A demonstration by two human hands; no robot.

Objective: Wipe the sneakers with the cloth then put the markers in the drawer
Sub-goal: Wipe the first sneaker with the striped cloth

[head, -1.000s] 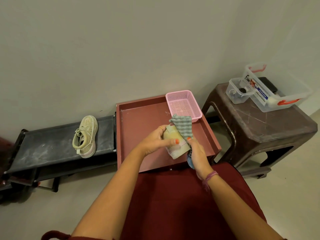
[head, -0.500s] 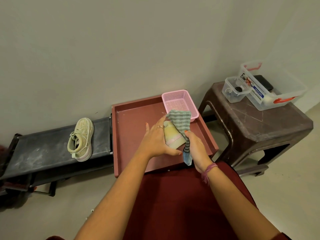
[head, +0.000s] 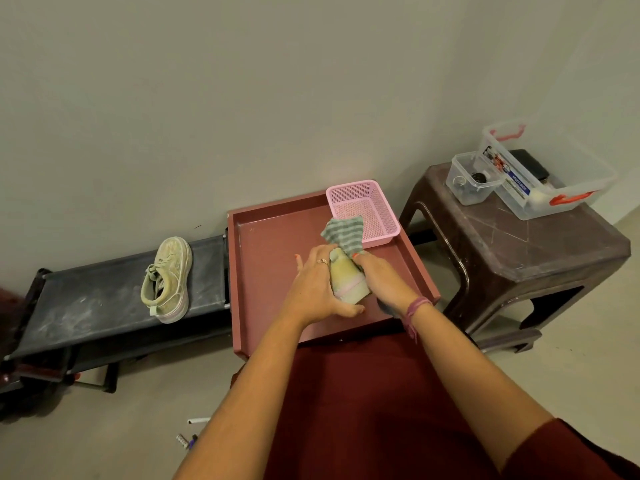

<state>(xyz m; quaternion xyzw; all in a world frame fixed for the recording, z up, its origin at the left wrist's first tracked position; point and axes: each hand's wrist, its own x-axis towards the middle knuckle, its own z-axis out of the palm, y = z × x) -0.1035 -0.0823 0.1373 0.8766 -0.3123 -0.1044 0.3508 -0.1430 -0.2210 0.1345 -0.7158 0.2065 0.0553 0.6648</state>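
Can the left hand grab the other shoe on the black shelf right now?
Probably not yet. The left hand is busy holding the sneaker that the right hand wipes with the cloth. Nothing stands between it and the other sneaker on the black rack, so once free it likely could.

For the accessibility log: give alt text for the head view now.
Over a red tray, the left hand holds a pale sneaker while the right hand presses a striped cloth to it. A second sneaker lies on a black rack.
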